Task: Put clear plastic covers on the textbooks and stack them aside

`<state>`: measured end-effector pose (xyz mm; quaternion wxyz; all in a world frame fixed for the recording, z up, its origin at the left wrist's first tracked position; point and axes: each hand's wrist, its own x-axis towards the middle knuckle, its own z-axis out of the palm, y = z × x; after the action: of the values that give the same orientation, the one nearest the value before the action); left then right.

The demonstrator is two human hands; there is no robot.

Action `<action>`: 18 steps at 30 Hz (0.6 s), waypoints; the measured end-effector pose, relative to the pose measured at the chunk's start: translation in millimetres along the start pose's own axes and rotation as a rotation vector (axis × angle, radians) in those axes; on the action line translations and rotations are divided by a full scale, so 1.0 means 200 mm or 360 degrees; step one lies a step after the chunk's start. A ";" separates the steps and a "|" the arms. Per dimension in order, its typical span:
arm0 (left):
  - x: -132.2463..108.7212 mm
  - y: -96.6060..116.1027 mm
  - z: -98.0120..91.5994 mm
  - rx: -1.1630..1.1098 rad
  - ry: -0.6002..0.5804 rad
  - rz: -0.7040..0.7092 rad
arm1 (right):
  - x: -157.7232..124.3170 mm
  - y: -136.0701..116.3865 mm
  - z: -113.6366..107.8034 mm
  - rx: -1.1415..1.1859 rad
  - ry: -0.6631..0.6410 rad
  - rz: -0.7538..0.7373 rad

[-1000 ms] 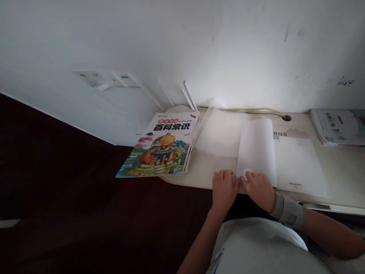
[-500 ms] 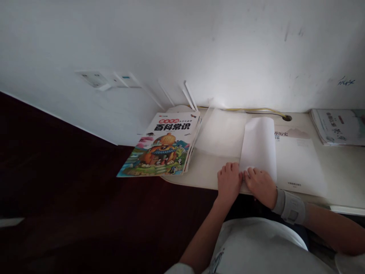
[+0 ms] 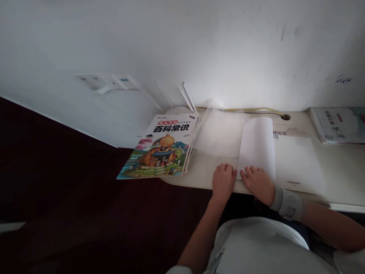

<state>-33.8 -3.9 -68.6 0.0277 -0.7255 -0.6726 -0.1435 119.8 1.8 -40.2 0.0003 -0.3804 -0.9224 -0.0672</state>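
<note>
Left hand (image 3: pixel 224 179): half curled, knuckles up, at the desk (image 3: pixel 339 171) edge near the white sheet's lower-left corner. Couldn't tell if it gripped anything; fingertips hidden. Right hand (image 3: pixel 259 185), grey wristband (image 3: pixel 288 205) on: fingers bent and loosely together, over the bottom of the white sheet (image 3: pixel 256 146). Likely pinning it there, since the sheet bulged up along its right side; pinch or plain press, couldn't tell.

Sheet covered the left part of the history book (image 3: pixel 299 160), which lay flat at the front edge, probably for easy reach. Cover read 历史, with 册 below; first characters hidden, bottom line too small to be sure of. Clear sheet (image 3: pixel 219 133) lay flat, left of the white one.

Book stack (image 3: pixel 162 148) overhung the desk's left end, top title 课本里的百科常识. Booklets (image 3: pixel 333 125) at far right sat upside down, title not legible. Behind: yellow cable (image 3: pixel 259 109) ran to the desk hole (image 3: pixel 285 117), presumably its pass-through. Wall handwriting (image 3: pixel 343 79): unreadable.
</note>
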 end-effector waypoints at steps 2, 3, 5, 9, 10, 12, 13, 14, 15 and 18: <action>-0.01 0.00 -0.02 -0.0007 -0.0017 0.0041 | 0.01 0.00 0.01 0.0021 0.0004 0.0001; -0.01 0.00 -0.03 -0.0041 -0.0025 0.0042 | 0.01 -0.01 0.01 0.0034 0.0007 0.0011; -0.01 0.00 -0.04 -0.0190 -0.0036 -0.0013 | 0.03 -0.02 0.01 0.0059 0.0013 0.0053; -0.02 -0.03 -0.08 -0.0586 -0.0081 -0.0183 | 0.05 -0.06 -0.01 0.0107 0.0016 0.0107; -0.02 -0.04 -0.09 -0.0654 -0.0095 -0.0213 | 0.06 -0.07 -0.02 0.0119 0.0014 0.0112; -0.01 -0.05 -0.09 -0.0761 -0.0122 -0.0261 | 0.06 -0.08 -0.03 0.0127 0.0016 0.0134; -0.01 -0.06 -0.10 -0.0807 -0.0135 -0.0279 | 0.06 -0.08 -0.03 0.0126 0.0020 0.0148; -0.01 -0.06 -0.10 -0.0849 -0.0148 -0.0291 | 0.05 -0.07 -0.04 0.0124 0.0026 0.0143; 0.00 -0.07 -0.10 -0.0885 -0.0158 -0.0302 | 0.05 -0.07 -0.04 0.0125 0.0033 0.0108; 0.00 -0.08 -0.09 -0.0938 -0.0165 -0.0312 | 0.04 -0.05 -0.04 0.0139 0.0047 -0.0113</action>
<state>-52.7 -6.3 -53.1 -0.2322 -0.6404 -0.6692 -0.2970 107.4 -0.2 -33.8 0.0282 -0.3461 -0.9372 -0.0324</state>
